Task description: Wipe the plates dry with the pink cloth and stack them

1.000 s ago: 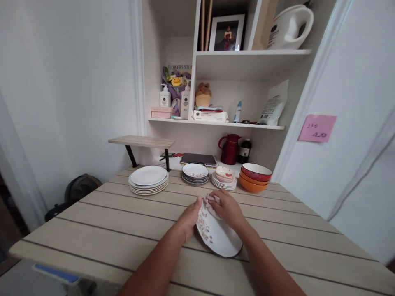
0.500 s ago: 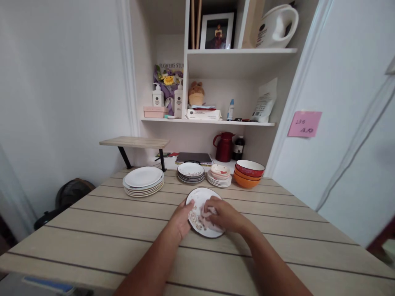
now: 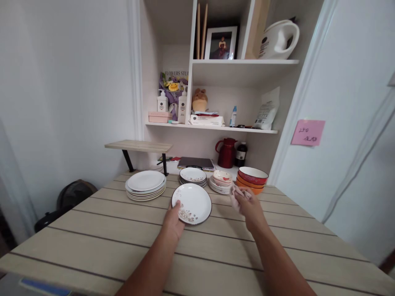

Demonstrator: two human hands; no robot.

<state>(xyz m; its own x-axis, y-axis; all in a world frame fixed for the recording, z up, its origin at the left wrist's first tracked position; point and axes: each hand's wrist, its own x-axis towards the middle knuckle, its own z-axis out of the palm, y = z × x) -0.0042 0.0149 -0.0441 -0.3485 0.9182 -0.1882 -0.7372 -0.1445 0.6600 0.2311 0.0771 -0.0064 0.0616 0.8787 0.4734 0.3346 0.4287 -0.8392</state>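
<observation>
My left hand grips a white plate by its left edge, thumb on top. The plate has a dark rim and a brown flower print, and is held over the table in front of a stack of matching plates. My right hand is closed on a crumpled pale pink cloth, apart from the plate. Just beyond the cloth stand small white dishes with a heart-patterned bowl on top, and a stack of red and orange bowls.
Larger white plates are stacked at the left, near a small raised wooden shelf. Behind the stacks are a dark laptop-like slab, a red jug and a dark bottle. The slatted table spreads in front.
My right hand has lifted the cloth off the plate and moved right, towards the bowls. My left hand has shifted the plate left and slightly up. The view has tilted upward a little.
</observation>
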